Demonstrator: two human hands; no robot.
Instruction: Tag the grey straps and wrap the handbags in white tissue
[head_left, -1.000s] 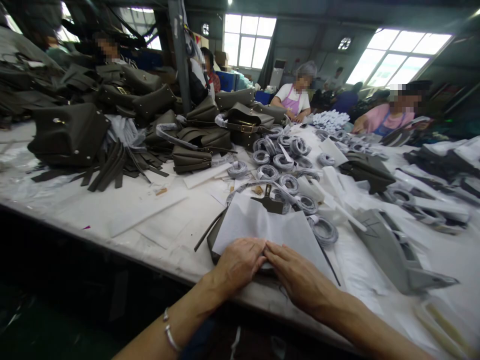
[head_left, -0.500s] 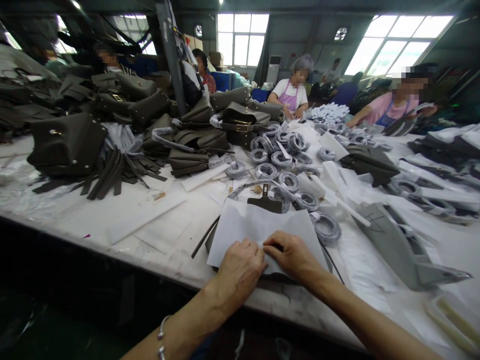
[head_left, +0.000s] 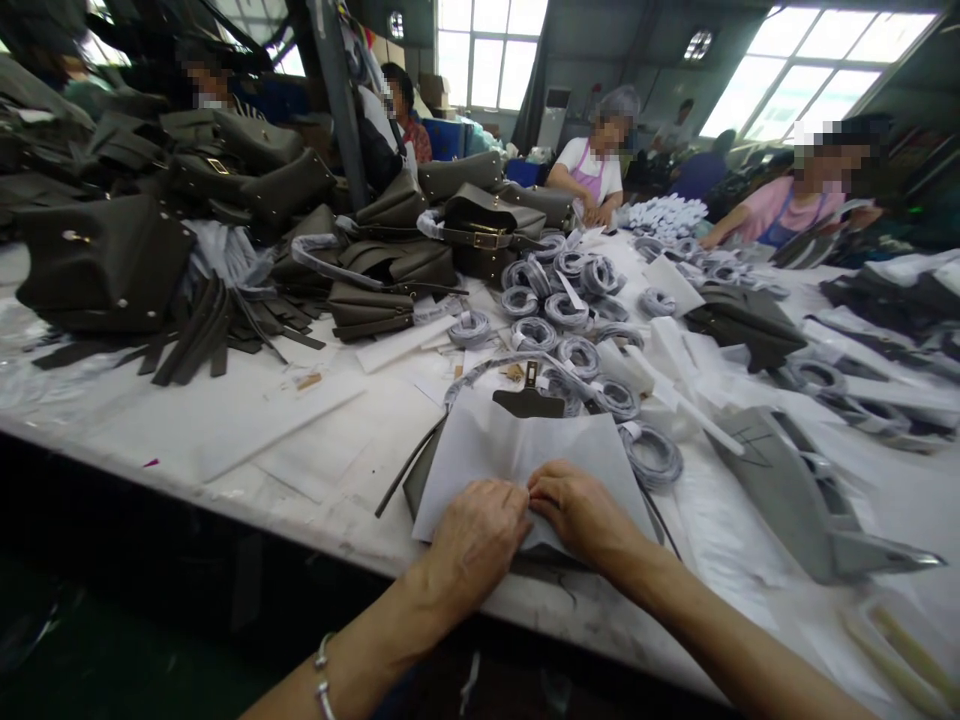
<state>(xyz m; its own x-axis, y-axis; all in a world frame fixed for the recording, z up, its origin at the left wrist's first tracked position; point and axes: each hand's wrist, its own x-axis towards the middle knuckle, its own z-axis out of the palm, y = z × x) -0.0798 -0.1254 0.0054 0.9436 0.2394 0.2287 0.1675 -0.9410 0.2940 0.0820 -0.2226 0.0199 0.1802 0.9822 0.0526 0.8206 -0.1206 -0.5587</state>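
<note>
White creased sheet under 2 hands, dark smooth bag beneath

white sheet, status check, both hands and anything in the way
Left hand and right hand on white sheet, fingertips close together, pinch unclear. Sheet lies creased over dark bag. Wrapped coil close by its right edge.

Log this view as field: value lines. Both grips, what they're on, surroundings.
left grip: on the white sheet, fingers bent, close beside the right grip
right grip: fingertips drawn together at the sheet's near side; anything pinched is hidden
left wrist: bracelet
under sheet: dark bag, mostly covered
beyond sheet: dark flap, wrapped coils
right of sheet: grey item with drawn lines
far left: bag pile
across table: person in purple apron, person in pink
</note>
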